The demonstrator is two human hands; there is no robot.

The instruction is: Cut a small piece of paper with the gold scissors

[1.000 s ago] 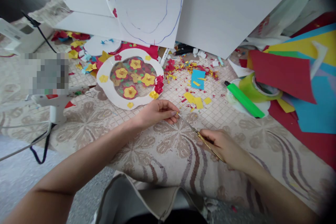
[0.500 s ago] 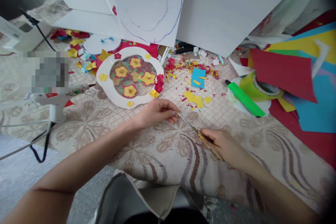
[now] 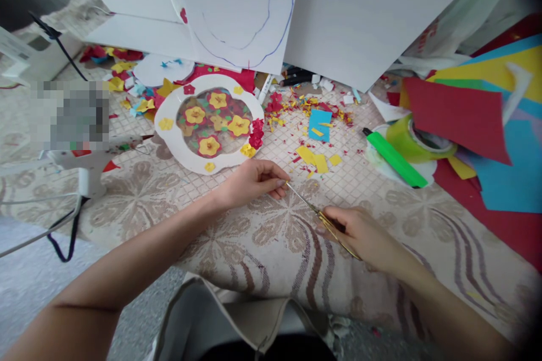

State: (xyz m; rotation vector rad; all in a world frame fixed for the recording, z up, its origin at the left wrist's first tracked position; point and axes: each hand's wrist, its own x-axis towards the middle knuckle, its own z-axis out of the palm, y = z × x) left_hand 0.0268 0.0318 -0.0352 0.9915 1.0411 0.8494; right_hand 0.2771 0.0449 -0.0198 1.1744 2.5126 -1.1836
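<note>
From the head camera I look down at 2 bare forearms reaching over a patterned beige cloth [image 3: 237, 248] spread on the floor. My view shows the right hand [image 3: 364, 237] curled closed around the gold handles of a thin pair of scissors [image 3: 315, 211], whose narrow blades run up and to the left, away from that hand. The left hand [image 3: 254, 180] lies palm down just above and left of the blades, its fingers [image 3: 277, 183] drawn together with the thumb and forefinger pinching at the very tip of the scissors; whatever sits between those fingertips is too small for me to make out. The blade tips meet the left fingertips, so the scissors bridge the gap between the 2 hands. Just beyond the left hand rests a white ring frame [image 3: 169, 138] filled with yellow and red paper flowers. To its right, yellow paper scraps [image 3: 311, 159] and a blue paper piece [image 3: 319, 123] lie among fine confetti. Farther right is a green highlighter [image 3: 393, 159] beside a roll of green tape [image 3: 412, 144], with red, yellow and blue paper sheets [image 3: 459, 118] piled at the edge. A white glue gun [image 3: 87, 166] sits at far left, and large white boards [image 3: 359, 17] lean across the top.
</note>
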